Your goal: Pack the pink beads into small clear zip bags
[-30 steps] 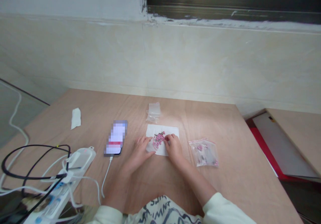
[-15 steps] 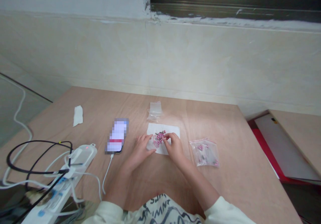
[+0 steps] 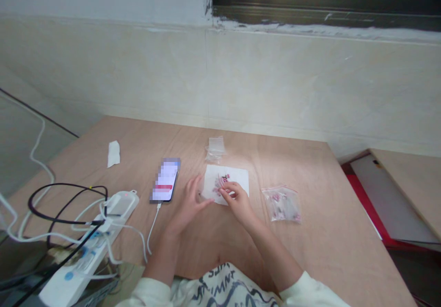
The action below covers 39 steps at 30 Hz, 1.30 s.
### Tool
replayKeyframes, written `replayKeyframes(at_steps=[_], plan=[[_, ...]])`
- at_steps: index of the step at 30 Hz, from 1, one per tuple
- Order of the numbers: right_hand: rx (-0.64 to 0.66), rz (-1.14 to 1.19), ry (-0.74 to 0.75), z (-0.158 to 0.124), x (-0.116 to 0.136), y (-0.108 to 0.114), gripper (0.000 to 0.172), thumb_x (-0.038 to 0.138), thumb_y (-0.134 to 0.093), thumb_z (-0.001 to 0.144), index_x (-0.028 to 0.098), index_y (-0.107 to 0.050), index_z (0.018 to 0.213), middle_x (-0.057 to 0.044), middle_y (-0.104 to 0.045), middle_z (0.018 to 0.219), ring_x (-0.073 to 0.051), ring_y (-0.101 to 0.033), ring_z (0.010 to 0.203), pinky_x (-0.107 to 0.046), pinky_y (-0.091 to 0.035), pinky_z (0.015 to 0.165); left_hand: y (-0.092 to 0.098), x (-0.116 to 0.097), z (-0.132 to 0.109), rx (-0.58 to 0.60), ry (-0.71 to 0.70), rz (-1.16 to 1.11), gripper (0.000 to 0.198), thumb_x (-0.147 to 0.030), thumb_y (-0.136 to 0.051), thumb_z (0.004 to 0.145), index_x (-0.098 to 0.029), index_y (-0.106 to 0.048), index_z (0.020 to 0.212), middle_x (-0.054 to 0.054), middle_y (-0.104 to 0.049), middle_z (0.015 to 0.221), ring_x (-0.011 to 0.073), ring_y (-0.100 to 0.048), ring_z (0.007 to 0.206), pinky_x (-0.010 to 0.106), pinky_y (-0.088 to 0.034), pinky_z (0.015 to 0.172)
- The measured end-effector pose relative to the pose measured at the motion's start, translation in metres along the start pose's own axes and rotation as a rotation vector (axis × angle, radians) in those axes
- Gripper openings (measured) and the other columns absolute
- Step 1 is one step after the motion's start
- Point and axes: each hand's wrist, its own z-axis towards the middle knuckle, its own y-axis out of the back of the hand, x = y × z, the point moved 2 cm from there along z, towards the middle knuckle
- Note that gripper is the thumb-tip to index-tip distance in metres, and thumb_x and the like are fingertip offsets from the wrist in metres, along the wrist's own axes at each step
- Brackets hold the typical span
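A white paper card [image 3: 237, 176] lies on the wooden table, printed or covered with a pink floral design [image 3: 220, 183]. My right hand [image 3: 239, 202] rests at the card's lower edge, its thumb and fingertips pinched on the design. Whether they hold a thin piece of it is hard to tell. My left hand [image 3: 186, 203] is just left of the card, with fingers apart, holding nothing. To the right of the card lies a small plastic bag of pink pieces [image 3: 281, 204]. A crumpled transparent bag [image 3: 216, 149] lies just beyond the card.
A phone with a blurred screen [image 3: 165, 180] lies left of my left hand, with a white cable [image 3: 153, 228] attached. Further left are a white paper scrap [image 3: 113, 153] and a white power strip [image 3: 93, 238] with tangled cords. A wall rises behind the table.
My left hand has moved left, off the card. The right hand now pinches lower on the design, and the whole view has shifted slightly.
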Motion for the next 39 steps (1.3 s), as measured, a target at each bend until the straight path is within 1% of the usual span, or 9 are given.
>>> replayKeyframes(at_steps=[3, 6, 10, 13, 16, 19, 23, 31, 39], plan=[[-0.025, 0.035, -0.010, 0.001, 0.001, 0.006, 0.013, 0.027, -0.053, 0.071, 0.017, -0.060, 0.070, -0.005, -0.055, 0.079, -0.013, -0.053, 0.070, -0.023, -0.041, 0.055, 0.006, 0.018, -0.004, -0.162, 0.223, -0.321, 0.058, -0.038, -0.055, 0.068, -0.017, -0.034, 0.118, 0.011, -0.043, 0.117, 0.0217, -0.037, 0.114, 0.037, -0.025, 0.098], [-0.009, 0.056, -0.028, 0.002, 0.001, 0.008, 0.013, 0.028, -0.054, 0.069, 0.016, -0.059, 0.068, -0.005, -0.056, 0.077, -0.014, -0.053, 0.070, -0.022, -0.041, 0.054, -0.001, 0.026, -0.006, -0.089, 0.373, -0.698, 0.043, -0.039, -0.046, 0.076, -0.015, -0.040, 0.111, 0.012, -0.053, 0.106, 0.0201, -0.051, 0.100, 0.036, -0.038, 0.088], [0.043, 0.094, -0.052, 0.003, 0.003, 0.009, 0.014, 0.030, -0.054, 0.069, 0.016, -0.059, 0.066, -0.004, -0.056, 0.073, -0.014, -0.052, 0.070, -0.023, -0.041, 0.055, -0.012, 0.020, -0.003, -0.015, 0.432, -0.888, 0.028, -0.032, -0.050, 0.076, -0.015, -0.049, 0.098, 0.010, -0.059, 0.096, 0.0177, -0.058, 0.085, 0.031, -0.048, 0.073], [0.073, 0.129, -0.090, 0.006, 0.001, 0.011, 0.016, 0.031, -0.055, 0.067, 0.016, -0.059, 0.073, -0.004, -0.058, 0.078, -0.013, -0.052, 0.068, -0.023, -0.041, 0.055, -0.016, 0.016, 0.002, 0.044, 0.420, -0.915, 0.024, -0.028, -0.054, 0.073, -0.014, -0.050, 0.092, 0.006, -0.062, 0.084, 0.0152, -0.061, 0.068, 0.028, -0.051, 0.059], [0.002, 0.122, -0.119, 0.010, -0.011, 0.017, 0.024, 0.031, -0.056, 0.066, 0.017, -0.055, 0.085, -0.005, -0.057, 0.084, -0.012, -0.051, 0.064, -0.024, -0.041, 0.054, -0.013, 0.021, 0.006, -0.007, 0.442, -0.892, 0.021, -0.023, -0.056, 0.071, -0.014, -0.051, 0.089, 0.003, -0.062, 0.076, 0.0127, -0.060, 0.059, 0.025, -0.051, 0.050], [-0.105, -0.083, -0.080, 0.013, -0.030, 0.020, 0.019, 0.027, -0.056, 0.065, 0.016, -0.053, 0.080, -0.004, -0.055, 0.076, -0.014, -0.049, 0.062, -0.026, -0.040, 0.057, -0.008, 0.027, 0.008, -0.064, 0.490, -0.872, 0.018, -0.020, -0.055, 0.071, -0.014, -0.051, 0.087, 0.003, -0.062, 0.074, 0.0119, -0.059, 0.055, 0.024, -0.051, 0.047], [-0.047, -0.352, 0.003, 0.013, -0.046, 0.010, 0.007, 0.018, -0.054, 0.065, 0.017, -0.055, 0.073, -0.004, -0.052, 0.073, -0.017, -0.048, 0.071, -0.029, -0.040, 0.065, -0.004, 0.032, 0.010, -0.107, 0.539, -0.852, 0.015, -0.016, -0.053, 0.072, -0.013, -0.051, 0.086, 0.003, -0.062, 0.071, 0.0116, -0.059, 0.053, 0.024, -0.052, 0.045], [0.011, -0.435, 0.011, 0.014, -0.045, -0.005, 0.010, 0.013, -0.049, 0.070, 0.019, -0.056, 0.074, -0.005, -0.052, 0.076, -0.017, -0.049, 0.075, -0.028, -0.039, 0.067, -0.005, 0.033, 0.011, -0.084, 0.550, -0.804, 0.015, -0.018, -0.054, 0.071, -0.014, -0.050, 0.085, 0.002, -0.062, 0.072, 0.0114, -0.058, 0.054, 0.024, -0.053, 0.045], [-0.080, -0.322, -0.033, 0.018, -0.031, 0.017, 0.008, 0.020, -0.050, 0.070, 0.016, -0.057, 0.071, -0.004, -0.056, 0.068, -0.015, -0.049, 0.063, -0.026, -0.039, 0.059, -0.008, 0.030, 0.005, -0.040, 0.550, -0.766, 0.017, -0.022, -0.056, 0.070, -0.014, -0.050, 0.083, 0.003, -0.062, 0.075, 0.0099, -0.057, 0.053, 0.024, -0.053, 0.047]])
